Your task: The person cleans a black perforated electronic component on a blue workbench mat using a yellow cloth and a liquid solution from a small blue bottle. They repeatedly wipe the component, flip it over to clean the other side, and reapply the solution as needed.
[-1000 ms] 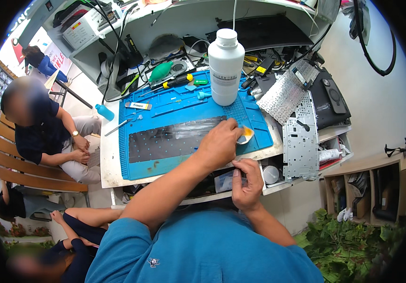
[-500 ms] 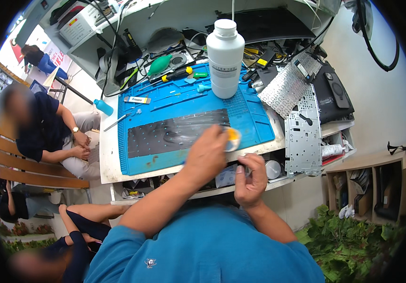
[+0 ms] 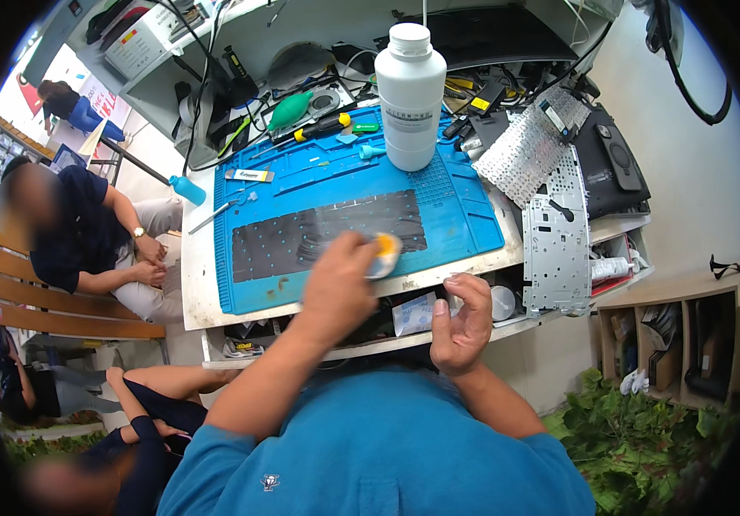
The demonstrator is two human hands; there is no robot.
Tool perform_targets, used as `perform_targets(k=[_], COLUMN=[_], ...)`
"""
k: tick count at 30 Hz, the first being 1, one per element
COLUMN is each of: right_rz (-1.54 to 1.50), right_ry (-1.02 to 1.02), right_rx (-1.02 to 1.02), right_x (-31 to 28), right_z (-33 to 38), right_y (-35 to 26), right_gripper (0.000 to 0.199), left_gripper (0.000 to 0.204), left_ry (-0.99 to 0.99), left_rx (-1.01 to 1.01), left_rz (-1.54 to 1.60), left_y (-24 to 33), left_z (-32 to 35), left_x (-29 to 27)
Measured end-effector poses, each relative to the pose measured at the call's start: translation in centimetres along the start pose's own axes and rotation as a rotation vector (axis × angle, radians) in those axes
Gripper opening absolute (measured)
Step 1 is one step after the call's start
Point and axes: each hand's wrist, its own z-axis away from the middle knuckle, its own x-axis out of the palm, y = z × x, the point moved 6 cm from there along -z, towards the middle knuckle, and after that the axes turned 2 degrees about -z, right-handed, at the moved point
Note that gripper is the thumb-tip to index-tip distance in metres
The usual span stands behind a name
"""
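My left hand (image 3: pixel 338 288) is closed at the near edge of a black perforated sheet (image 3: pixel 271 245), slightly smeared by motion. Its fingers grip a small round white thing with an orange middle (image 3: pixel 385 251); its kind is unclear. The sheet, a thin keyboard-sized backing, lies flat on a blue repair mat (image 3: pixel 465 232), partly covered by my hand, with wet-looking streaks on its surface. To the right, my right hand (image 3: pixel 460 327) hovers by the table's front edge with bent fingers apart from the thumb and nothing visible between them.
A tall white bottle (image 3: pixel 410 103) stands on the mat's far side. Behind it lie a screwdriver (image 3: pixel 323 128), a green air blower (image 3: pixel 290 112) and cables. Metal keyboard plates (image 3: pixel 557 249) overhang the table's right side. An open drawer (image 3: pixel 301 357) sits below. People sit at left.
My left hand has swept left and toward me over the sheet with the round thing. White streaks on the sheet look fainter. My right thumb and fingers have spread apart.
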Motion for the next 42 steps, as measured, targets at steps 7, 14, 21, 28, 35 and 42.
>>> perform_targets(k=[7,14,21,28,35,42], right_rz=[-0.1,0.03,-0.026,0.007,0.044,0.435], right_ry=[0.115,-0.019,0.033,0.01,0.065,-0.407], right_rx=[0.069,-0.042,0.011,-0.038,-0.067,-0.178], right_x=[-0.3,0.2,-0.2,0.2,0.4,5.6], right_z=[0.6,0.0,0.3,0.4,0.2,-3.6], right_y=[1.1,-0.1,0.3,0.0,-0.3,-2.4], right_gripper=[0.042,0.04,0.042,0.042,0.04,0.05], left_gripper=[0.04,0.05,0.055,0.055,0.057,0.056], left_ry=[-0.051,0.061,-0.269,-0.093,-0.164,-0.108], left_rx=[0.136,-0.214,0.183,0.039,0.059,0.005], left_rz=[0.423,-0.134,0.346,0.072,0.22,0.062], left_y=[3.3,-6.5,3.5,0.0,0.4,-3.0], left_z=[-5.1,-1.2,-4.7,-5.6,-7.1,-2.4], left_x=[0.3,-3.2,2.3,1.3,0.6,-0.8])
